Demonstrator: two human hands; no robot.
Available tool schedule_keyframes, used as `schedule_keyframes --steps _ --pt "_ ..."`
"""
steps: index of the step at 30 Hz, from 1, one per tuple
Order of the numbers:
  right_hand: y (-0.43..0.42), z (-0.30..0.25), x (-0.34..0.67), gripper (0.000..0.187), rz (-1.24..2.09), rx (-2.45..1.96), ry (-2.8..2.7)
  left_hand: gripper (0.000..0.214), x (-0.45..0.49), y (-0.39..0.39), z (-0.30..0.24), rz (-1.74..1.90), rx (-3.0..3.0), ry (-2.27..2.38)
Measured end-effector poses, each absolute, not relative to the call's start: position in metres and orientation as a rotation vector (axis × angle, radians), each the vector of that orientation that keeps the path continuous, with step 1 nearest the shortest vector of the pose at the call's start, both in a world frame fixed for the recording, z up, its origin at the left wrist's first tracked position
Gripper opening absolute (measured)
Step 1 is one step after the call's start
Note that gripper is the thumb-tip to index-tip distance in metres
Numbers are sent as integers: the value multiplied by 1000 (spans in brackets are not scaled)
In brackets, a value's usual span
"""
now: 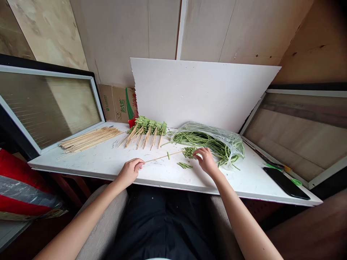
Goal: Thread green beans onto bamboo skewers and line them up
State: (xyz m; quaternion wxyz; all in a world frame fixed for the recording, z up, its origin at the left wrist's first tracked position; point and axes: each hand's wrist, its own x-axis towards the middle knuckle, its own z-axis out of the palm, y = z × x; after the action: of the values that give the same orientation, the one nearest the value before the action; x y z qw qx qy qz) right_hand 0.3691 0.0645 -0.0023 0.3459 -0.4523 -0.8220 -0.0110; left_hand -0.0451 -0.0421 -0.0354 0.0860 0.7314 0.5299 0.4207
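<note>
My left hand (130, 172) is closed around the end of a thin bamboo skewer (155, 159), which slants up to the right. A single short piece of green bean (168, 155) is threaded crosswise on it. The skewer's far end reaches the pile of cut bean pieces (189, 151). Over the right edge of that pile is my right hand (205, 159), fingers curled together toward the thumb; whatever lies between the fingertips is too small to make out. A few loose cut beans (185, 165) lie just in front of the pile.
Finished-looking bean skewers (148, 128) are stacked at the back, beside bare bamboo skewers (90, 139) on the left. Long beans fill a clear plastic bag (211, 139). A black phone (286, 182) lies at right. A cardboard box (119, 103) and white board (200, 94) stand behind.
</note>
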Motion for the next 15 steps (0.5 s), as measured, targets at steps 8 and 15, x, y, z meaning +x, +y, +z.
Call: schedule_keyframes --steps 8,15 --pt "65 -2 376 26 131 -1281 -2282 25 -45 -42 -37 1230 2163 1587" --pt "55 -7 359 36 56 -1415 -2395 24 -49 -40 -39 1247 2175 1582"
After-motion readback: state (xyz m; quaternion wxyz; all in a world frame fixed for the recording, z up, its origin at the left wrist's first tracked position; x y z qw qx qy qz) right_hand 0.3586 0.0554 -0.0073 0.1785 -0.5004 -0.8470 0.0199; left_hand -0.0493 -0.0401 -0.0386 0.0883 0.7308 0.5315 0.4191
